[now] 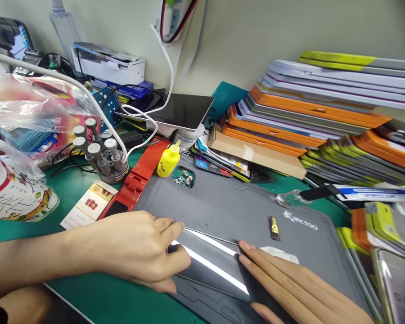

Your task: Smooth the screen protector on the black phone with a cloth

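Note:
A flat phone [211, 265] with a dark, glossy face lies on the grey work mat [222, 209], bright light streaks reflected across it. My left hand [145, 252] grips its left end with bent fingers, the thumb near the face. On the other end rests my right hand [297, 283], fingers stretched out flat and covering that part of the phone. Just behind the right fingers, a white wipe [281, 254] is partly hidden. A small gold brush [274, 228] with dark bristles lies farther back on the mat.
A yellow bottle [168, 160] stands by a tray recess of small parts [184, 177]. Left are a red folding tool [135, 184], a cigarette box [89, 204], a screwdriver stand [103, 162] and a paper tub [16, 193]. Stacked flat boxes [310, 112] fill the right.

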`<state>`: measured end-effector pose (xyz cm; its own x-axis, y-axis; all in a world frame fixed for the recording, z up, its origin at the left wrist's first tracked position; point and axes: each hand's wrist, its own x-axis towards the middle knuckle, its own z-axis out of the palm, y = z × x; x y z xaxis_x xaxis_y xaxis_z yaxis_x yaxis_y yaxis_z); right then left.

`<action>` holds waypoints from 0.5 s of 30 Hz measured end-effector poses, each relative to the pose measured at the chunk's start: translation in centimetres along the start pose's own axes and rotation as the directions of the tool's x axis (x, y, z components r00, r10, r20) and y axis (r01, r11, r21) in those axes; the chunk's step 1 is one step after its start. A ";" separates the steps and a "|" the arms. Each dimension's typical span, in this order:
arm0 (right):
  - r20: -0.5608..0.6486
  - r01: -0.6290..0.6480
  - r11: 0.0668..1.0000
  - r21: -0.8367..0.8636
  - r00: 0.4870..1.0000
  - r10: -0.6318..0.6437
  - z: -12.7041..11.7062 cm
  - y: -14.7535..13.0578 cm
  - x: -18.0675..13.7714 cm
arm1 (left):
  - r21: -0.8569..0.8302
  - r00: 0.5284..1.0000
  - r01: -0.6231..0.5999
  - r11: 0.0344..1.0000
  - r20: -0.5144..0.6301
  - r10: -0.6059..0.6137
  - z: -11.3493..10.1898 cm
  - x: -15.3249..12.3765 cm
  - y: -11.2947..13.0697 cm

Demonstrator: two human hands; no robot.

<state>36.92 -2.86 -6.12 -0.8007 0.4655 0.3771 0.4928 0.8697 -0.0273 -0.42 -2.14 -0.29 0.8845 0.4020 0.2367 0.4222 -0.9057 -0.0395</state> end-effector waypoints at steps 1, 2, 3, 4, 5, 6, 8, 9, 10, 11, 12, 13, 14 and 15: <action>0.008 0.002 1.000 0.002 1.000 -0.002 0.0 0.0 0.0 | -0.010 1.000 0.011 1.000 0.010 -0.011 -0.1 0.1 -0.1; 0.013 -0.004 1.000 0.006 1.000 0.004 -0.1 0.0 0.0 | -0.019 1.000 0.020 1.000 0.023 -0.020 -0.3 0.1 -0.1; 0.015 -0.012 1.000 0.011 1.000 0.012 -0.2 0.0 0.0 | -0.025 0.999 0.028 0.999 0.038 -0.027 -0.5 0.2 -0.2; 0.014 -0.023 1.000 0.017 1.000 0.023 -0.2 -0.1 0.1 | -0.033 0.998 0.033 0.999 0.053 -0.031 -0.6 0.2 -0.2; 0.013 -0.034 0.999 0.021 0.999 0.034 -0.4 -0.2 0.2 | -0.045 0.997 0.038 0.998 0.063 -0.035 -0.7 0.3 -0.2; 0.011 -0.044 0.999 0.023 0.999 0.044 -0.5 -0.4 0.3 | -0.065 0.997 0.049 0.997 0.068 -0.044 -0.8 0.3 -0.2; 0.015 -0.061 0.998 0.023 0.998 0.061 -0.7 -0.6 0.5 | -0.127 0.995 0.080 0.989 0.065 -0.072 -0.9 0.4 -0.3; 0.017 -0.066 0.998 0.023 0.998 0.066 -0.8 -0.7 0.6 | -0.160 0.994 0.097 0.982 0.061 -0.088 -0.9 0.3 -0.4; 0.020 -0.070 0.997 0.022 0.997 0.069 -0.8 -0.8 0.7 | -0.187 0.993 0.112 0.976 0.062 -0.102 -0.9 0.3 -0.5; 0.024 -0.071 0.997 0.020 0.997 0.071 -0.9 -0.8 0.8 | -0.203 0.992 0.122 0.972 0.066 -0.111 -0.8 0.3 -0.6; 0.026 -0.070 0.997 0.019 0.997 0.069 -0.9 -0.8 0.8 | -0.209 0.991 0.127 0.970 0.070 -0.115 -0.8 0.3 -0.6; 0.029 -0.069 0.997 0.019 0.997 0.068 -0.9 -0.8 0.8 | -0.207 0.991 0.129 0.970 0.073 -0.116 -0.8 0.3 -0.7; 0.031 -0.068 0.997 0.020 0.997 0.068 -0.8 -0.7 0.8 | -0.200 0.990 0.129 0.971 0.075 -0.117 -0.8 0.2 -0.7; 0.035 -0.068 0.997 0.023 0.997 0.067 -0.8 -0.7 0.7 | -0.191 0.990 0.128 0.973 0.074 -0.116 -0.8 0.2 -0.7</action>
<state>36.28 -3.26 -5.11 -0.7773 0.5281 0.3420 0.5380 0.8397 -0.0740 -0.67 -1.50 0.61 0.8419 0.5132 0.1669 0.4864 -0.8556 0.1770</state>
